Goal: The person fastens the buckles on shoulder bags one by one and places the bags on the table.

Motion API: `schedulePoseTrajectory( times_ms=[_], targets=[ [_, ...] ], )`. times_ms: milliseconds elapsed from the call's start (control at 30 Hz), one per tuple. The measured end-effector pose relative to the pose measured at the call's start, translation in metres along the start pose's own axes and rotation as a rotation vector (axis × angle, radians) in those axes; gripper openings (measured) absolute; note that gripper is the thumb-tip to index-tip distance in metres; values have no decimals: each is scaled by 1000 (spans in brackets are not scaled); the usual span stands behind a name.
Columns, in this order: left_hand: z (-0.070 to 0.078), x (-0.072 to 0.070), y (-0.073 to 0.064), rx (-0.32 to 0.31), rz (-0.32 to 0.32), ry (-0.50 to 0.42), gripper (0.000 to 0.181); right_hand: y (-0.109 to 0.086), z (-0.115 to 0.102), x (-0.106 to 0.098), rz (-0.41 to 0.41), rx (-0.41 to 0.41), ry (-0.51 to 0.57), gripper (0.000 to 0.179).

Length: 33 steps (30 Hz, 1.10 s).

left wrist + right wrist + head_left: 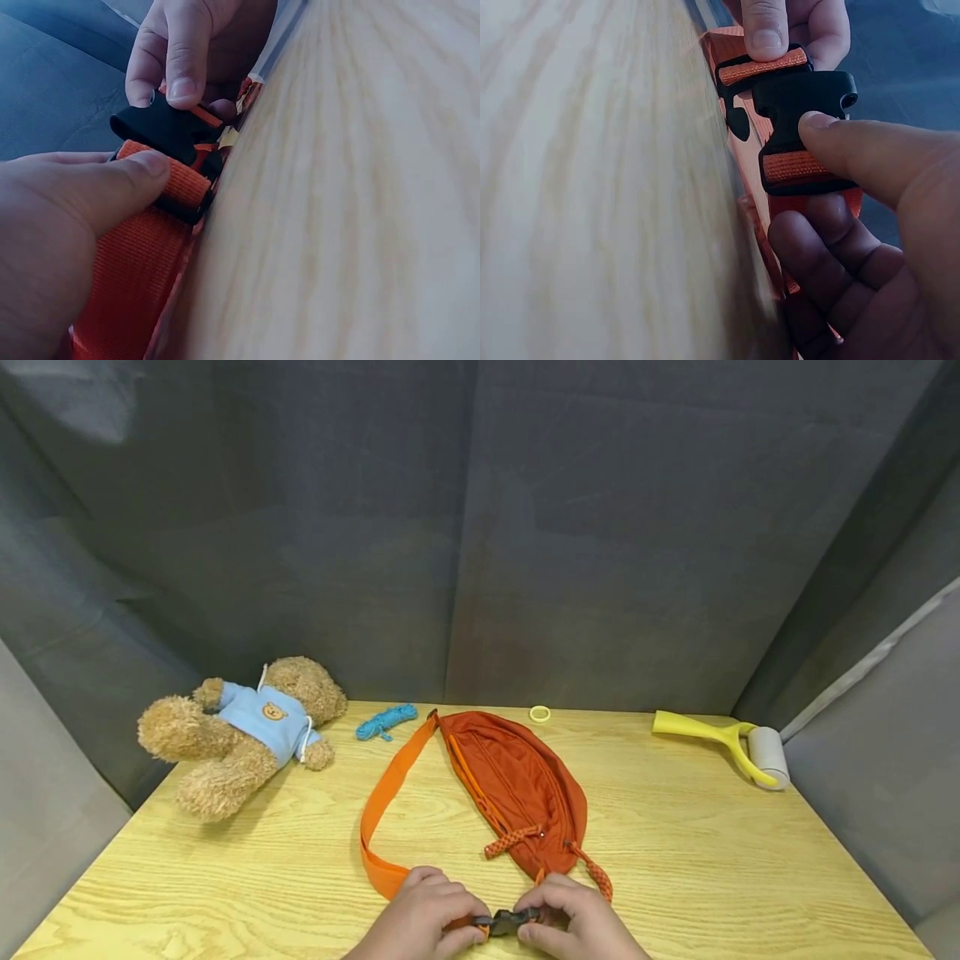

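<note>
A red-orange waist bag [517, 777] lies on the table, its orange strap [386, 802] looping out to the left. At the near edge, my left hand [431, 914] pinches the pronged half of a black side-release buckle [737, 124], thumb on the orange webbing threaded through it. My right hand [577, 918] pinches the socket half [802, 105] between thumb and fingers. In the right wrist view the two halves lie side by side, offset, with one prong showing outside the socket. Braided zipper pulls [513, 841] hang off the bag just beyond my hands.
At the back left a teddy bear [273, 727] in a blue hoodie lies on its back. Next to it is a bundle of blue cord [386, 722]. A small yellow ring [540, 714] sits behind the bag. A yellow-handled lint roller [720, 739] lies at the right.
</note>
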<state>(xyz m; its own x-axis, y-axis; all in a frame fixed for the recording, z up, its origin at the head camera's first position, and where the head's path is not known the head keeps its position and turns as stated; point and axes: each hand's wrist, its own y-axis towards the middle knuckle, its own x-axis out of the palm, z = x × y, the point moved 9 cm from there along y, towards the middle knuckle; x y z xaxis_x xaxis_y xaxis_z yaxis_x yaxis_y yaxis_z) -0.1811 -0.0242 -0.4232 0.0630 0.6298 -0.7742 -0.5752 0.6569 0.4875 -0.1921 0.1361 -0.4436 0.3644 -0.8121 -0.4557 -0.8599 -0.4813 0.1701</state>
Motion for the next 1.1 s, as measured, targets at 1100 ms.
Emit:
schedulePoseTrajectory(
  times_ms=[1100],
  targets=[
    [3, -4, 3, -9, 53, -25, 12, 0, -3, 4, 23, 11, -3, 12]
  ],
)
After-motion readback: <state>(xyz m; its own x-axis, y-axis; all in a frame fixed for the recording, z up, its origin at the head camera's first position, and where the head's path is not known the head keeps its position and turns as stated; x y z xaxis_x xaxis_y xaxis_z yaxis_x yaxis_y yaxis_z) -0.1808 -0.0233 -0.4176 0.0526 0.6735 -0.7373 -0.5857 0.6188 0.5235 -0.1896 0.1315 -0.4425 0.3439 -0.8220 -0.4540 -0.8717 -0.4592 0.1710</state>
